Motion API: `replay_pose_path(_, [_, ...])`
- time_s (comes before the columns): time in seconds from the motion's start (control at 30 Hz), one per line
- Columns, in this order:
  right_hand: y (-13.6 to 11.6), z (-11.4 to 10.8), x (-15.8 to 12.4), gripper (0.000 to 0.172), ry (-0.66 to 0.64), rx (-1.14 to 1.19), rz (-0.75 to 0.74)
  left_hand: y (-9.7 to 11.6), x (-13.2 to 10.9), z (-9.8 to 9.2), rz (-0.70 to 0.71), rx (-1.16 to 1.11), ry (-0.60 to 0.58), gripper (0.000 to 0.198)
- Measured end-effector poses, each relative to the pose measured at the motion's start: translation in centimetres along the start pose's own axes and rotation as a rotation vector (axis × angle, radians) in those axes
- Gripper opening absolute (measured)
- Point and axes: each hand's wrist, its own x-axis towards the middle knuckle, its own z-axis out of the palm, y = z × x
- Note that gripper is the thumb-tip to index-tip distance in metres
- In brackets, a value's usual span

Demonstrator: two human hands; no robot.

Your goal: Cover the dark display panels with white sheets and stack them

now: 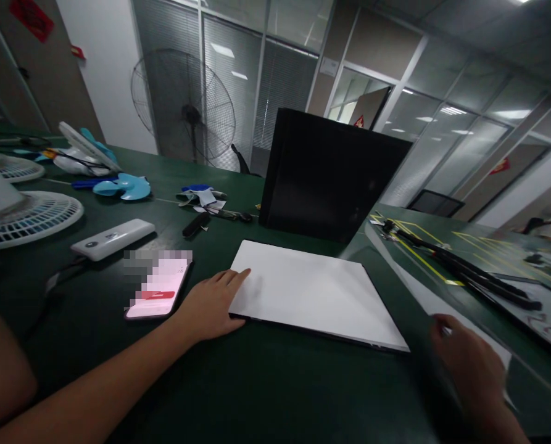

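A flat white rectangular panel [319, 290] with a thin dark edge lies on the green table. My left hand [215, 302] rests at its left end, fingers stretched over the white surface and thumb along the near edge. To the right of the panel, apart from it, my right hand [472, 367] is blurred by motion, its fingers curled in. A small shiny spot shows at those fingers, too small to name. Behind the white panel a black rectangular panel [331, 176] stands tilted.
A lit phone [159, 290] and a white power strip [113, 239] lie left. Further left are white fan guards [48, 216] and blue fan blades [127, 187]. Another person's arm [2, 370] shows at the left edge. Black strips [464, 265] lie on the right.
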Motion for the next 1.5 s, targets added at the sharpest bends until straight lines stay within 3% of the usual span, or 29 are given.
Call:
replay_pose_path(0.2, [-7.7,-1.9,-5.3,0.044,-0.028,0.126,-0.524,0.5,-0.2,0.1,-0.037,-0.003,0.038,0.125])
replay_pose_path(0.33, [-10.0,-1.4,-5.3,0.054,-0.051,0.179,-0.78,0.5,-0.5,0.3,-0.054,-0.001,0.07,0.129])
replay_pose_path(0.43, [-10.7,-1.3,-5.2,0.054,-0.03,0.227,-0.854,0.5,-0.5,0.2,-0.068,0.005,0.046,0.129])
replay_pose_path(0.53, [-10.9,-1.5,-5.6,0.047,-0.005,0.283,-0.812,0.6,-0.5,0.1,-0.054,0.008,0.006,0.124])
replay_pose_path(0.73, [-10.5,-1.4,-5.6,0.039,-0.028,0.36,-0.714,0.5,-0.4,0.1,-0.06,-0.012,0.04,0.121])
replay_pose_path(0.93, [-10.8,-0.8,-5.2,0.038,-0.065,0.405,-0.696,0.3,-0.2,-0.1,0.034,0.052,-0.045,0.07])
replay_pose_path(1.17, [-10.0,0.2,-6.1,0.038,0.006,0.262,-0.28,0.1,-0.1,0.1,0.03,0.071,-0.034,0.074])
replay_pose_path(1.5, [-9.9,0.2,-5.9,0.045,-0.083,0.367,-0.144,-0.2,-0.1,0.7,0.013,0.049,0.008,0.076])
